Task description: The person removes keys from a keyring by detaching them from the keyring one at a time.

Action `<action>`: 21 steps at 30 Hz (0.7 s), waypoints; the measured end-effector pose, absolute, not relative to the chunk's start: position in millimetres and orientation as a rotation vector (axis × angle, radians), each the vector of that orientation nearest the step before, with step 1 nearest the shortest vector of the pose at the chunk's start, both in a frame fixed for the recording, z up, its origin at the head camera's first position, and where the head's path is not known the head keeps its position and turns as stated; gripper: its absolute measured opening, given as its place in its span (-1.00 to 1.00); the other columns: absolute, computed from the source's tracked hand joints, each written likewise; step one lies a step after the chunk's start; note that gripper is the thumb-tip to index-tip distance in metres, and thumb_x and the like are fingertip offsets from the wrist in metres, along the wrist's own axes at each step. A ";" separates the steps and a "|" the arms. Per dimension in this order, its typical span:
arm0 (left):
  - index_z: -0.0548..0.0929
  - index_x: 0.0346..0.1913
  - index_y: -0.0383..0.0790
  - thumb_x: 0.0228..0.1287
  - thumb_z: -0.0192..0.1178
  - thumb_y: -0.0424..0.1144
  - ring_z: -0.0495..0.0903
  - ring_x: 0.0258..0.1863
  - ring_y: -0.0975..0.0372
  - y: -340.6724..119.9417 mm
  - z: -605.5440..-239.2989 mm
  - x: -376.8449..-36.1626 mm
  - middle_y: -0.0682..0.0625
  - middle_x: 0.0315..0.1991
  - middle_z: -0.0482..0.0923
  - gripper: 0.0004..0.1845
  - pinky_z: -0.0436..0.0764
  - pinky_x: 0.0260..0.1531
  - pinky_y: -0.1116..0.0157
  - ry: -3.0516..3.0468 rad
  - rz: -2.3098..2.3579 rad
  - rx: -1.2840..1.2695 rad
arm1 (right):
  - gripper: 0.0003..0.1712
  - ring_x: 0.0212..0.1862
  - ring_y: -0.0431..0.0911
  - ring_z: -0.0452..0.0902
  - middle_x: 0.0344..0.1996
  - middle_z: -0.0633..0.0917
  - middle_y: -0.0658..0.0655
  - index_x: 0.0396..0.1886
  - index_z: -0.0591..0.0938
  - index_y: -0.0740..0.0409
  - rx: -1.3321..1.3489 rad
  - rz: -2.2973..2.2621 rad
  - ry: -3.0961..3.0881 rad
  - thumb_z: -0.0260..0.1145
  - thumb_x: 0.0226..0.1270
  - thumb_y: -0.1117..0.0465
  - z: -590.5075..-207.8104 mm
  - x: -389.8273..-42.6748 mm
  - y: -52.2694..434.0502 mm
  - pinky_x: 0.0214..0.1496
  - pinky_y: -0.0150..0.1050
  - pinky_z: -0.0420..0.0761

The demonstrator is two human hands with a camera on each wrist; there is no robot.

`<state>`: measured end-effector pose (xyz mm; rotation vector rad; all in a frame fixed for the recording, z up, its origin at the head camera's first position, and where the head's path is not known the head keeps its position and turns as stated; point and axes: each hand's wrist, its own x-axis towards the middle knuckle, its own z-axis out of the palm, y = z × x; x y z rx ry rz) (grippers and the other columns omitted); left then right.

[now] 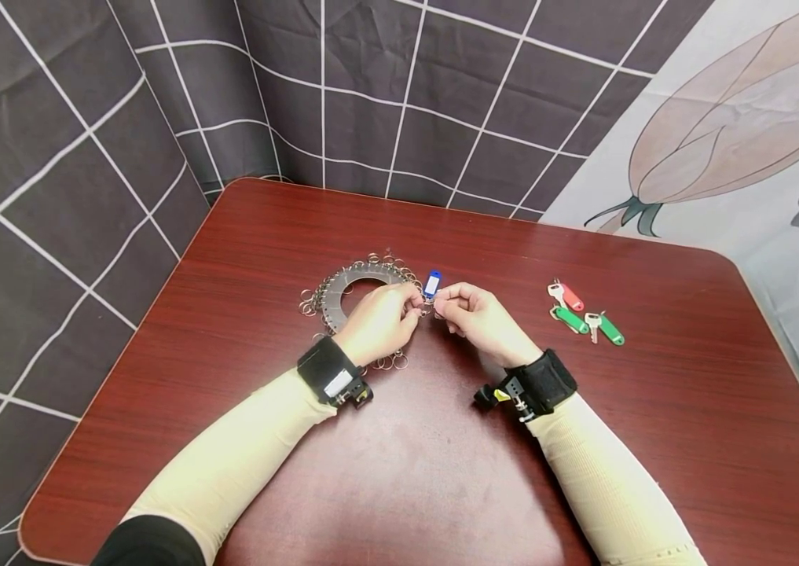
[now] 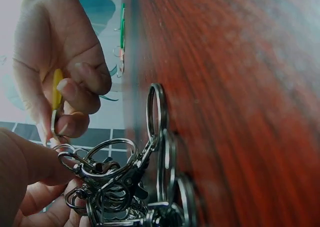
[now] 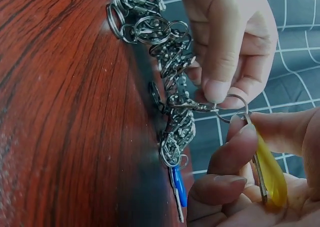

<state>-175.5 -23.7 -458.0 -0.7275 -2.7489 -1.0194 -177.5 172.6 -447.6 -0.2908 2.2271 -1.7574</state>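
Observation:
A flat grey ring-shaped holder (image 1: 333, 301) lies on the table, its edge lined with metal clasps and split rings. My left hand (image 1: 383, 321) reaches over its right side and pinches one split ring (image 3: 239, 98) at its clasp between thumb and fingers. Facing it, my right hand (image 1: 481, 321) holds a key with a yellow tag (image 3: 270, 174), its top right at that split ring. The yellow tag lies along the right palm, hidden in the head view. A blue key tag (image 1: 432, 283) with a white label hangs from the holder just beyond the fingertips.
To the right on the brown table (image 1: 399, 472) lie keys with a red tag (image 1: 572, 296), a green tag (image 1: 572, 320) and another green tag (image 1: 611, 330). A dark gridded cloth (image 1: 371, 94) stands behind the table, a flower-patterned one (image 1: 724, 134) at the right.

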 end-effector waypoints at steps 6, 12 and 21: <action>0.57 -0.23 -0.09 0.25 0.15 -0.30 0.50 -0.43 0.32 -24.1 -456.8 -176.0 0.13 -0.44 0.54 -0.94 0.48 -0.40 0.34 -2.701 -1.092 -0.699 | -0.76 -0.46 -0.16 0.37 -0.39 0.50 0.31 -0.11 0.59 0.38 -0.300 -1.676 2.277 0.19 0.42 0.26 -449.8 -177.5 172.1 -0.47 -0.33 0.40; 0.56 -0.23 -0.12 0.30 0.12 -0.31 0.50 -0.43 0.35 -22.9 -454.8 -176.1 0.13 -0.41 0.53 -0.95 0.48 -0.40 0.36 -2.634 -1.106 -0.691 | -0.74 -0.46 -0.16 0.38 -0.43 0.52 0.22 -0.13 0.59 0.42 -0.318 -1.648 2.286 0.22 0.40 0.24 -450.5 -175.9 171.6 -0.46 -0.34 0.41; 0.57 -0.22 -0.11 0.30 0.14 -0.31 0.48 -0.46 0.34 -23.5 -452.9 -174.7 0.12 -0.44 0.50 -0.95 0.46 -0.45 0.36 -2.641 -1.108 -0.678 | -0.76 -0.46 -0.16 0.36 -0.44 0.51 0.16 -0.12 0.57 0.43 -0.329 -1.717 2.264 0.17 0.39 0.29 -447.7 -175.7 169.4 -0.47 -0.34 0.38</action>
